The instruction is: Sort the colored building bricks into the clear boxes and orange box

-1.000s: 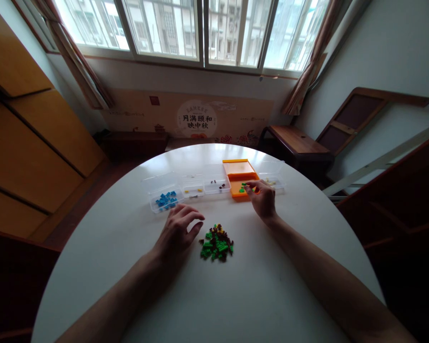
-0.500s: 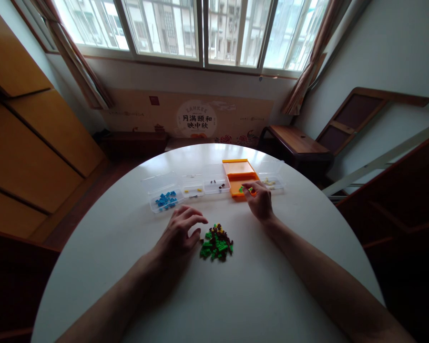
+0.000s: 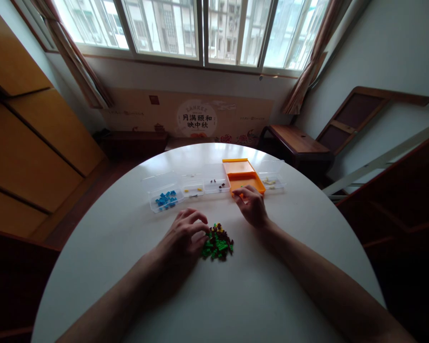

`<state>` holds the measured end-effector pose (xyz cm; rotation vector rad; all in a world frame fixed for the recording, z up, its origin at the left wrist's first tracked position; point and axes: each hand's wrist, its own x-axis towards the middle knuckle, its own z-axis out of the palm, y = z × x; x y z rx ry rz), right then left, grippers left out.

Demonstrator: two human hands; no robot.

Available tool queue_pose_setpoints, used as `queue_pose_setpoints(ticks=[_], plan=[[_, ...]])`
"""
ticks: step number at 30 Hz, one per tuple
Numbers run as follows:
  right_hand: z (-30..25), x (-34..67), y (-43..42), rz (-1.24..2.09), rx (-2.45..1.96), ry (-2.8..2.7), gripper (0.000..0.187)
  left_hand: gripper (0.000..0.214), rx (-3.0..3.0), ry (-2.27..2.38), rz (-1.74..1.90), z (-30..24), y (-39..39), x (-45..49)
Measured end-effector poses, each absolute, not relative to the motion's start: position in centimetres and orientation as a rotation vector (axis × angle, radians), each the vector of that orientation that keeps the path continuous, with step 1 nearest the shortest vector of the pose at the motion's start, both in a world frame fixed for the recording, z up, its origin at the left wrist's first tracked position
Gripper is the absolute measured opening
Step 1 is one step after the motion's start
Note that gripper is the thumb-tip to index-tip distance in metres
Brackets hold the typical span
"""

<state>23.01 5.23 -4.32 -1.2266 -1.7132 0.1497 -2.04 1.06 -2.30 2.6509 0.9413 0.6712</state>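
Loose small building bricks, mostly green and dark brown with a few yellow ones, lie in a pile (image 3: 220,246) on the white table. My left hand (image 3: 186,232) rests at the pile's left edge, thumb and index finger brought close together over the bricks. Whatever is between those fingertips is too small to make out. My right hand (image 3: 252,206) is at the front edge of an orange box (image 3: 245,179) with a raised lid. Its fingers are bent and slightly apart, with nothing visible in them. They partly cover the green bricks inside the box.
Left of the orange box stand clear boxes: one with blue bricks (image 3: 166,200), one with yellow pieces (image 3: 192,190), one with dark pieces (image 3: 218,185). A clear box with cream pieces (image 3: 270,182) stands right. The round table (image 3: 236,305) curves away at both sides.
My right hand has drawn back from inside the orange box toward its front left edge. My left hand has moved slightly right onto the pile, its thumb and index finger closing.
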Motion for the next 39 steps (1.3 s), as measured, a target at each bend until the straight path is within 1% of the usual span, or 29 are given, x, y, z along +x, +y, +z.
queue_pose_setpoints(ticks=[6, 17, 30, 39], plan=[[-4.1, 22.5, 4.8, 0.131, -1.208, -1.768, 0.013, 0.017, 2.71, 0.926, 0.682, -2.5, 1.2, -2.0], [-4.1, 22.0, 4.4, 0.066, -1.164, -1.855, 0.012, 0.014, 2.763, 0.927, 0.605, -2.6, 1.2, -1.9], [-4.2, 21.6, 4.3, 0.063, -1.097, -1.902, 0.013, 0.008, 2.637, 0.979, 0.597, -2.5, 1.3, -1.4], [-4.0, 20.9, 3.8, 0.087, -0.995, -1.958, 0.012, 0.011, 2.558, 0.986, 0.747, -2.2, 1.0, -1.2]])
